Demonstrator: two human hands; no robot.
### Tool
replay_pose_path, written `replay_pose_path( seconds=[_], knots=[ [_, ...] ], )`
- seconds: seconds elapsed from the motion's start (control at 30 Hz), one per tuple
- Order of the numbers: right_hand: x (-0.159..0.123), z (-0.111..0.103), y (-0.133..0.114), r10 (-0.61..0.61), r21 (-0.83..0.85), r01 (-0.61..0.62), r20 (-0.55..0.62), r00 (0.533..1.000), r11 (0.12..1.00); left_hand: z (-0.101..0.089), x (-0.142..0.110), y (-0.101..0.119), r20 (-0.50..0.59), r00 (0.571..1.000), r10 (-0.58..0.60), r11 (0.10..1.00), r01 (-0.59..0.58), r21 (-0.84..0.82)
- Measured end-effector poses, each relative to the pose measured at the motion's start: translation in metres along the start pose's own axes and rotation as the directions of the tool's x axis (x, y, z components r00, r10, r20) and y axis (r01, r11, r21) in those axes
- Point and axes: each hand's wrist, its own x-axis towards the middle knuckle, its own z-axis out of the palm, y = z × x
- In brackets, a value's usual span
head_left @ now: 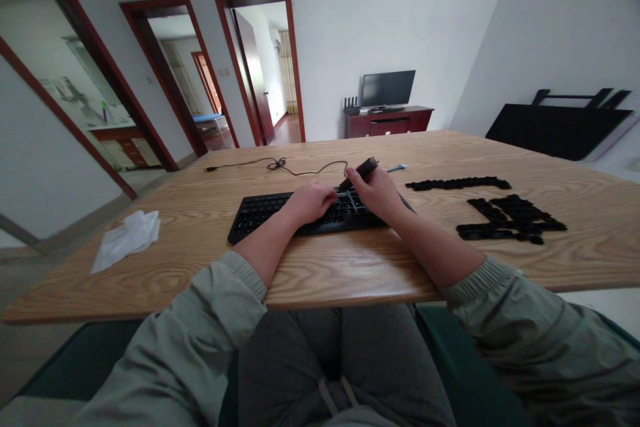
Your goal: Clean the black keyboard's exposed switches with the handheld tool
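A black computer keyboard [300,213] lies on the wooden table [210,227], its cable [280,167] curving away to a plug at the far left. My left hand [310,203] rests on the keys with its fingers curled down, and I cannot see whether they pinch anything. My right hand [375,193] sits at the keyboard's right end, gripping a small black tool [363,172], possibly a keycap puller. Rows and a heap of black keycaps [510,220] lie on the table to the right, apart from both hands.
A crumpled white tissue [127,239] lies at the table's left. A small blue item [397,168] sits beyond my right hand. The table's near edge crosses my lap. Behind it stand a monitor on a red-brown cabinet [387,121] and a black folded table [557,130].
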Motion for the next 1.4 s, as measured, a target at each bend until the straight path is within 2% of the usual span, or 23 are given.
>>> replay_pose_path(
  seconds=[0.27,0.4,0.5,0.6,0.73,0.9,1.13,1.27,1.4],
  knots=[
    [0.002,-0.004,0.001,0.014,-0.022,-0.013,0.044,0.999,1.0,0.001,0.003,0.001,0.025,1.0,-0.018,0.998,0.02,-0.058],
    [-0.006,-0.007,-0.01,-0.099,-0.035,0.103,0.113,0.989,0.994,-0.001,0.001,0.002,0.04,0.999,0.005,0.995,-0.001,-0.105],
    [-0.011,-0.011,-0.014,-0.151,-0.066,0.161,0.136,0.979,0.985,0.0,0.002,0.006,0.047,0.997,0.058,0.996,-0.055,-0.069],
    [-0.01,-0.014,-0.01,-0.098,-0.074,0.108,0.117,0.988,0.991,0.001,0.003,0.008,0.028,0.997,0.074,0.997,-0.074,-0.002],
    [-0.004,-0.014,0.0,-0.006,0.027,0.003,0.11,0.994,1.0,-0.001,0.001,0.005,-0.013,0.999,0.041,0.999,-0.041,-0.008],
    [-0.001,-0.012,0.004,-0.001,0.068,-0.007,0.113,0.994,0.998,-0.003,-0.002,0.002,0.005,0.999,0.035,0.998,-0.034,-0.049],
    [0.001,-0.008,0.006,0.113,0.071,-0.117,0.057,0.992,0.991,-0.003,0.001,0.002,0.022,1.0,0.014,1.0,-0.014,-0.022],
    [0.003,-0.009,0.007,0.044,0.035,-0.047,0.082,0.996,0.998,0.0,0.002,0.001,0.032,0.999,0.028,0.999,-0.027,-0.033],
    [0.003,-0.017,0.008,-0.05,0.025,0.046,0.171,0.984,0.999,0.001,0.002,0.003,0.042,0.996,0.077,0.997,-0.076,-0.029]
  ],
)
